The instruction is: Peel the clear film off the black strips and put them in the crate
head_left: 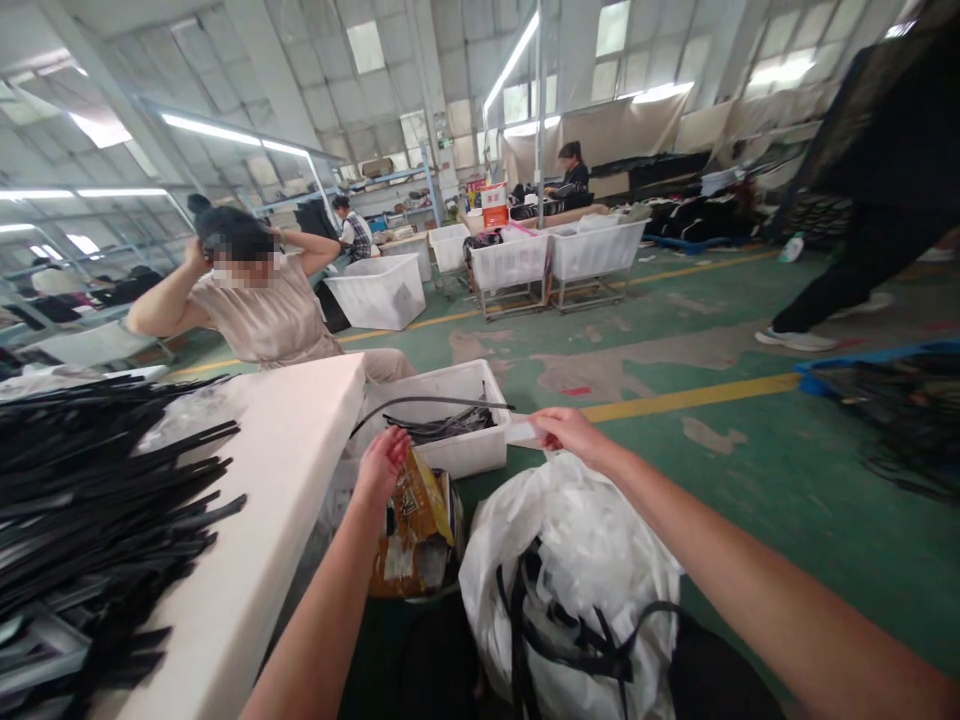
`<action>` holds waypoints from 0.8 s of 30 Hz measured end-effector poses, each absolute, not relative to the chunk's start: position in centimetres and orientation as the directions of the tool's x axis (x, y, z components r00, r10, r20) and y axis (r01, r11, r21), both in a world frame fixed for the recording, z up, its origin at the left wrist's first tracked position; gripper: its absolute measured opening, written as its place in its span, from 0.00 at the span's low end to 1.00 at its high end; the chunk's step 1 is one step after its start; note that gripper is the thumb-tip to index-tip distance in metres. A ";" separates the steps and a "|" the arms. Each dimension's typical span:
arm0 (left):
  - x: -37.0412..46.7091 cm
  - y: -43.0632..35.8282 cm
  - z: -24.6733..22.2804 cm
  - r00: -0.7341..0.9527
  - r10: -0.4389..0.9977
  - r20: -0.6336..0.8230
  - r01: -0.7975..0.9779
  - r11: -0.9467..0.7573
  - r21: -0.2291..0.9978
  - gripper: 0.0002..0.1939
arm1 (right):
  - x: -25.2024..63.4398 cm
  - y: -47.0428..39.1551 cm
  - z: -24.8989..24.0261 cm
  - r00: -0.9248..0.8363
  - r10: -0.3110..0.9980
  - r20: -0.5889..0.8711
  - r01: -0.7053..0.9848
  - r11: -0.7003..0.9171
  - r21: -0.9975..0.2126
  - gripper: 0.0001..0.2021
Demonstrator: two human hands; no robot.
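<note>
My left hand (384, 462) is raised beside the table edge, above a torn brown-and-yellow carton (412, 525). Its fingers are loosely bent and slightly blurred, and I see nothing between them. Just beyond it, a thin black strip (442, 400) arcs over a white plastic bin (469, 455) that has dark strips lying inside. My right hand (564, 432) is closed, pinching a small translucent plastic piece (525, 432) near the bin's right corner. Below my arms stands a white sack (487, 560) with crumpled clear plastic (585, 530) and black straps (521, 620) in it.
At left, a white-topped table (300, 450) bears a heap of black strips (97, 500). A seated person (262, 310) across it has both hands at the head. White bins on carts (510, 262) stand farther back. At right, a person walks past a blue tray (817, 378).
</note>
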State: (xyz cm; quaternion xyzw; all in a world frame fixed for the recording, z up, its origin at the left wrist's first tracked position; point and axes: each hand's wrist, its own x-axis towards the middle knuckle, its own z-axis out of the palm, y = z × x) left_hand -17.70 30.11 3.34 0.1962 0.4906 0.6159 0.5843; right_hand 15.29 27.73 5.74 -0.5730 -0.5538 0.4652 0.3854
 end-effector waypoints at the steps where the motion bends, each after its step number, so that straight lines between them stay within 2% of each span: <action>1: -16.2 28.8 2.7 -0.176 0.933 -0.315 -0.499 0.192 0.845 0.03 | 15.1 26.8 5.7 -0.088 0.989 -0.116 0.260 -0.089 -0.961 0.11; 4: -11.6 23.9 1.0 0.086 0.963 -0.255 -0.297 0.269 0.916 0.15 | 14.7 22.7 5.9 -0.211 0.969 -0.128 0.229 -0.078 -0.970 0.12; 6: -9.3 20.7 0.6 0.198 0.961 -0.191 -0.120 0.217 0.969 0.21 | 14.4 19.8 6.3 -0.277 0.953 -0.120 0.212 -0.061 -0.975 0.12; 8: -7.9 17.9 0.9 0.241 0.962 -0.127 -0.036 0.140 0.990 0.23 | 14.2 17.3 6.8 -0.346 0.932 -0.111 0.220 -0.034 -0.975 0.13; 12: -7.2 13.6 2.2 0.383 0.916 -0.120 -0.096 0.169 0.981 0.18 | 13.7 13.7 7.6 -0.479 0.874 -0.081 0.341 0.101 -0.935 0.11; 14: -7.3 11.9 2.4 0.442 0.885 -0.149 -0.147 0.235 0.961 0.16 | 13.4 12.6 8.0 -0.526 0.848 -0.065 0.424 0.195 -0.884 0.10; 17: -7.7 9.4 1.9 0.445 0.868 -0.220 -0.186 0.330 0.926 0.15 | 12.6 11.6 8.6 -0.576 0.816 -0.047 0.534 0.333 -0.777 0.11; 21: -8.8 6.9 1.1 0.434 0.843 -0.317 -0.126 0.405 0.906 0.16 | 11.1 11.0 8.7 -0.680 0.733 -0.002 0.570 0.528 -0.630 0.11; 24: -9.6 5.8 0.7 0.492 0.795 -0.355 -0.032 0.424 0.905 0.16 | 9.5 10.6 8.2 -0.750 0.661 -0.032 0.568 0.619 -0.542 0.10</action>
